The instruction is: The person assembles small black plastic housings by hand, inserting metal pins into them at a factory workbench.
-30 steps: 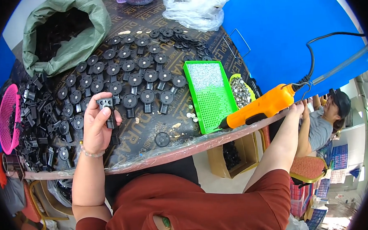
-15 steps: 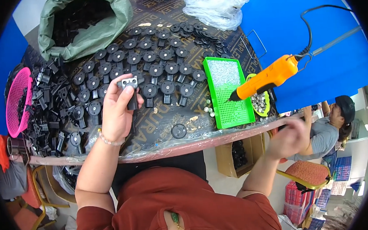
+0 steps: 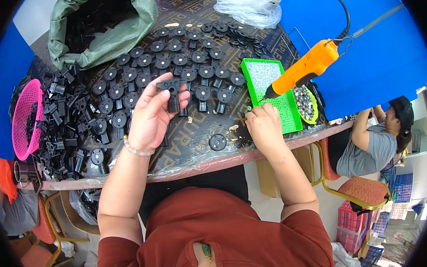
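Left hand (image 3: pixel 150 119) grips black part (image 3: pixel 171 93) beside green tray (image 3: pixel 272 93)

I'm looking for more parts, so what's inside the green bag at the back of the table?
The green bag lies open at the table's far left. Inside sits a dark heap of black plastic parts, like those spread on the table. How deep the heap goes is hidden by the bag's folds.

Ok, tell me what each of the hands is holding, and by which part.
The left hand pinches a black plastic part by its lower stem. The right hand rests by the green tray; whether it grips anything cannot be told.
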Available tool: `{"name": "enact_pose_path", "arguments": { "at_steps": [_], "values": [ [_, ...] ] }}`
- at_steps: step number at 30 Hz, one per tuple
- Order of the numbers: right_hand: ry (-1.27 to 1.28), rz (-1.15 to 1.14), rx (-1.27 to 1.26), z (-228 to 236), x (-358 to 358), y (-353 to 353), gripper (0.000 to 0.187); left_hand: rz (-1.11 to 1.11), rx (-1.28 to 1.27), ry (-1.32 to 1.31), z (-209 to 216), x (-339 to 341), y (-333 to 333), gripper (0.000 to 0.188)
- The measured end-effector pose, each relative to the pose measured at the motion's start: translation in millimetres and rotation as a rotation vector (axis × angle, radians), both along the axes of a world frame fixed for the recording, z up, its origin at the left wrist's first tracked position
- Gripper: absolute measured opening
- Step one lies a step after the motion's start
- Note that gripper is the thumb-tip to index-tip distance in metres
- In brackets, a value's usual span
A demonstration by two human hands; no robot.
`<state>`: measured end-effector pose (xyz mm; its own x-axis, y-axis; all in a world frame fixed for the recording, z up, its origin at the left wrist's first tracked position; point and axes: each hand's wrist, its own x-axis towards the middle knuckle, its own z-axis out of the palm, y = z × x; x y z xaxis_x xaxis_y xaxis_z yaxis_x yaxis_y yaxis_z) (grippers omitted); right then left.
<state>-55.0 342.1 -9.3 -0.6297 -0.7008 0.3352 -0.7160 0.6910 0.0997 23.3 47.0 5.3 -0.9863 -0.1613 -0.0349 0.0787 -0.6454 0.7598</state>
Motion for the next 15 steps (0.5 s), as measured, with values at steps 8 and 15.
{"name": "enact_pose_path", "arguments": {
  "at_steps": [8, 15],
  "values": [
    [-0.001, -0.004, -0.059, -6, 8, -10, 0.002, -0.054, 0.014, -0.022, -3, 10, 1, 0.045],
    [-0.062, -0.014, -0.113, -6, 18, -12, 0.006, -0.051, 0.025, -0.020, -4, 10, -1, 0.043]
  ]
}}
